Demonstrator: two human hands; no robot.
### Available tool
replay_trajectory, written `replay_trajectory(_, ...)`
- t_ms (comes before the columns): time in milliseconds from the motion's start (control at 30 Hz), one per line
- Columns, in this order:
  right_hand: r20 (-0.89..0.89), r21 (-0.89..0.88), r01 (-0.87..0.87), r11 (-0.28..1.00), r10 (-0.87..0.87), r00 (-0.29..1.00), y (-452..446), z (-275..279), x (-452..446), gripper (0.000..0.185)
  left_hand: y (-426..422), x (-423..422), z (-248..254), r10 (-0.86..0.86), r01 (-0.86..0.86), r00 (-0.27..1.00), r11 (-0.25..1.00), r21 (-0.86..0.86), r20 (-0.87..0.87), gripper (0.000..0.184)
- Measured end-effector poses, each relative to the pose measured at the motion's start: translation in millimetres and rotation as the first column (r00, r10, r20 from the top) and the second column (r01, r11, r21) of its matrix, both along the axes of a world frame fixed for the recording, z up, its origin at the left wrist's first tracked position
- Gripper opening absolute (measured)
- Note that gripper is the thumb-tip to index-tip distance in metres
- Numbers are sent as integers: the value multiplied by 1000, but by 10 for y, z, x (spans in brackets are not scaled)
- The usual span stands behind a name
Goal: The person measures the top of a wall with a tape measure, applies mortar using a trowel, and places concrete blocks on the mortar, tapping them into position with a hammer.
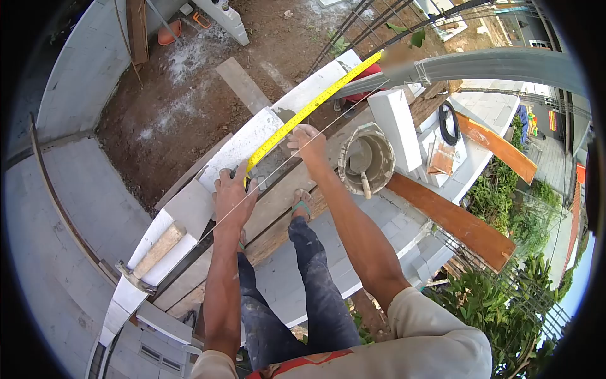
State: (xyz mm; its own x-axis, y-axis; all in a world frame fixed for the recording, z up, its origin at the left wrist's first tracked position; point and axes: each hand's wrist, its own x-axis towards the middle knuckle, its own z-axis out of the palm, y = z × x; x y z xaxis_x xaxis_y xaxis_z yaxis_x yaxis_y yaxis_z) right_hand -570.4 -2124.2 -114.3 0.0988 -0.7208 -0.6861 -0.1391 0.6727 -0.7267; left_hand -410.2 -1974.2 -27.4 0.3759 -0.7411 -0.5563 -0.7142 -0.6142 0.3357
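My left hand (232,201) is closed around the case of a yellow tape measure (314,106), low on the white block wall (246,138). The extended blade runs up and right along the wall top, its far end near a red sleeve (371,69) of another person. My right hand (308,149) is beside the blade, fingers loosely bent and apart; whether it touches the blade is unclear. A thin white string (276,169) stretches along the wall and passes by both hands. A hammer (153,256) with a wooden handle lies on nearer blocks.
Right of my right hand stands a mortar bucket (366,158) with a trowel handle (365,185) inside. White blocks (396,126), a black cable coil (449,123) and an orange-brown plank (451,221) lie beyond. My feet are on wooden scaffold planks (278,205). Bare soil (208,114) lies behind the wall.
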Motion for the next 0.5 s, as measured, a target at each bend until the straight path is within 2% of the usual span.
replay_trajectory(100, 15, 39, 26, 999, -27, 1000, -15, 25, 25, 26, -12, 6, 19, 13, -13, 1000, 1000, 12, -16, 61)
replay_trajectory(400, -19, -45, 25, 999, -26, 999, -38, -34, 73, 19, -83, -40, 18, 28, -29, 999, 1000, -11, -41, 61)
replay_trajectory(500, -37, -5, -44, 999, 43, 998, -39, -50, 51, 25, -137, -66, 43, 31, -32, 999, 999, -7, -44, 61)
